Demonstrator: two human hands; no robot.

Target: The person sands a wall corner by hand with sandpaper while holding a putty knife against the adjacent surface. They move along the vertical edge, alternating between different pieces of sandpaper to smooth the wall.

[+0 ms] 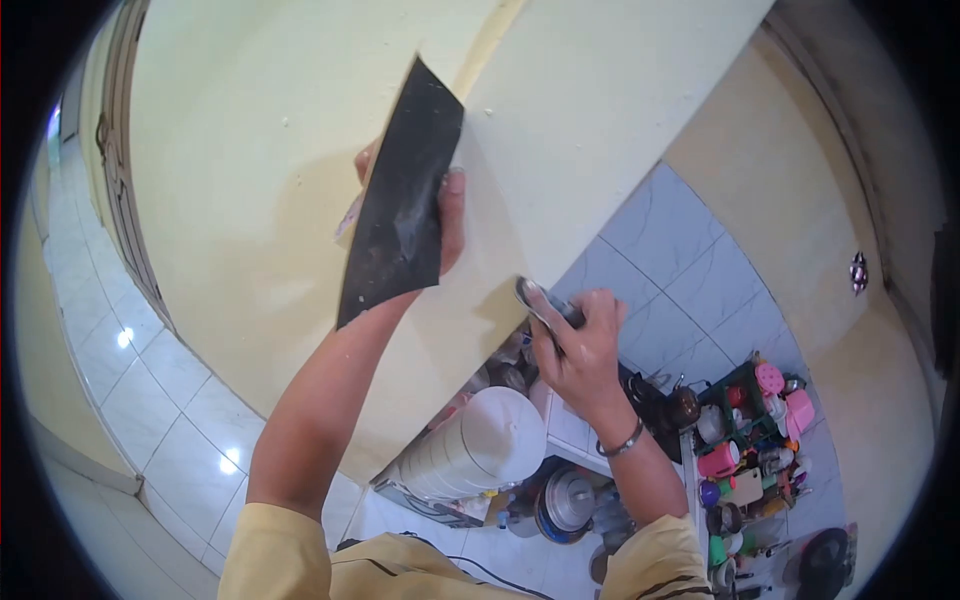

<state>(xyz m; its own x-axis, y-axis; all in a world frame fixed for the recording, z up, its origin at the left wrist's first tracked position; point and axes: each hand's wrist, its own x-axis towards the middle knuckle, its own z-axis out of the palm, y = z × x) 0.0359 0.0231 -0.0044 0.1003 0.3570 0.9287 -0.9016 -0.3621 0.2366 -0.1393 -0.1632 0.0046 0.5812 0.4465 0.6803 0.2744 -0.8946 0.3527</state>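
Note:
My left hand (pixel 453 215) grips a stiff black rectangular sheet (pixel 405 200) with a pale smear on its face. Its fingers wrap the right edge, and part of the hand is hidden behind the sheet. Close beside it rises a cream wall (pixel 250 120), dotted with small whitish lumps. Lower and to the right, my right hand (pixel 585 345) is closed around a small putty knife (pixel 545 303), one finger stretched along it. The knife's tip comes near the wall's corner edge in this view. A bracelet (pixel 625 440) circles my right wrist.
Below stands a white bucket (pixel 500 435) near a lidded metal pot (pixel 571 500). At right, racks hold pink cups (pixel 718 460) and other kitchenware along a tiled wall (pixel 680 260). A pale tiled floor (pixel 190 430) runs along the left, past a brown door (pixel 125 170).

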